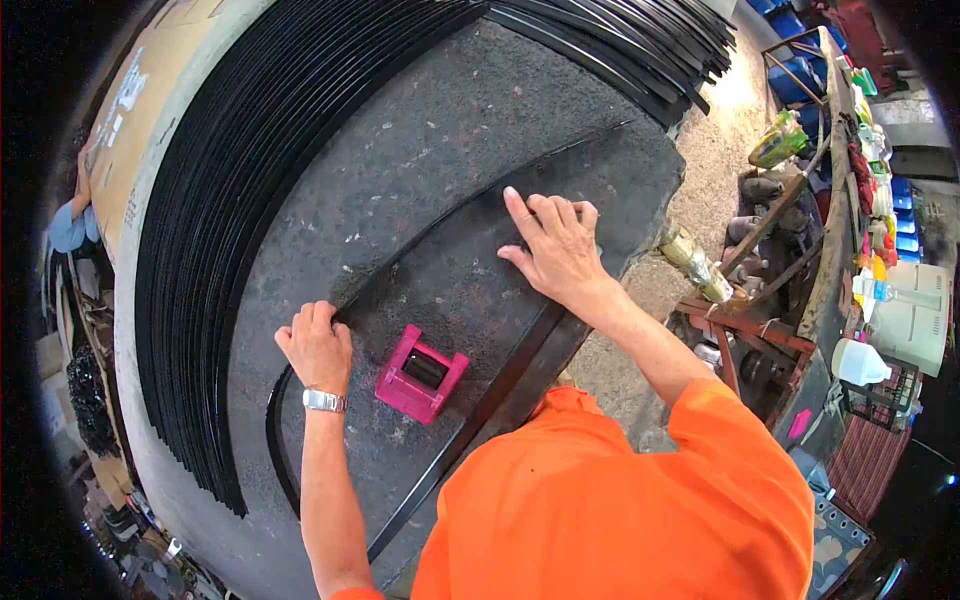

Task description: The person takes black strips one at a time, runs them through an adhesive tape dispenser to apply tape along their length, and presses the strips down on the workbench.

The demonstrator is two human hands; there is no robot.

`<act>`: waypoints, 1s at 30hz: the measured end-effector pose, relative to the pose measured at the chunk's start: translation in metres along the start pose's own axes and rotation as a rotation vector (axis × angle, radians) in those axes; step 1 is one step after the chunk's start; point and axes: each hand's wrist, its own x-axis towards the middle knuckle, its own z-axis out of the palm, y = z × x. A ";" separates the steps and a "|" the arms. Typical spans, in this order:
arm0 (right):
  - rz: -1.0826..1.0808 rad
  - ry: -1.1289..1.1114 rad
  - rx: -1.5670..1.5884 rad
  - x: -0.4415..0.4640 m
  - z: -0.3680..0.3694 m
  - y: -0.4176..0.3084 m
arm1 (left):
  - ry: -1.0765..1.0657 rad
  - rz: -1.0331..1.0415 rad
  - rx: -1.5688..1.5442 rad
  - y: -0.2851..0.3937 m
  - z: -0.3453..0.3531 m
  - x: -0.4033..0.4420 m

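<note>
A thin black strip runs in a curve across the dark, speckled worktable. My left hand, with a metal-banded watch at the wrist, has its fingers closed on the strip near its left part. Beyond that hand, a black length bends down past my forearm. My right hand hovers or rests just below the strip, index finger and thumb stretched out and apart, holding nothing. Between my arms sits a pink block-shaped holder with a black roller in it.
Many long black strips lie bundled along the table's left side, with more strip ends at the top. A dark bar lies along the near edge. Shelving with bottles and a white jug stands at right. Another person's sleeve shows far left.
</note>
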 end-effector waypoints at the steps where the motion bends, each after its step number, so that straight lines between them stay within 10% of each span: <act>1: -0.012 0.002 0.013 0.000 0.002 -0.004 | -0.009 -0.004 0.003 -0.001 0.001 -0.003; 30: -0.058 -0.015 0.070 0.006 0.009 -0.018 | 0.072 -0.028 0.077 0.009 0.008 -0.006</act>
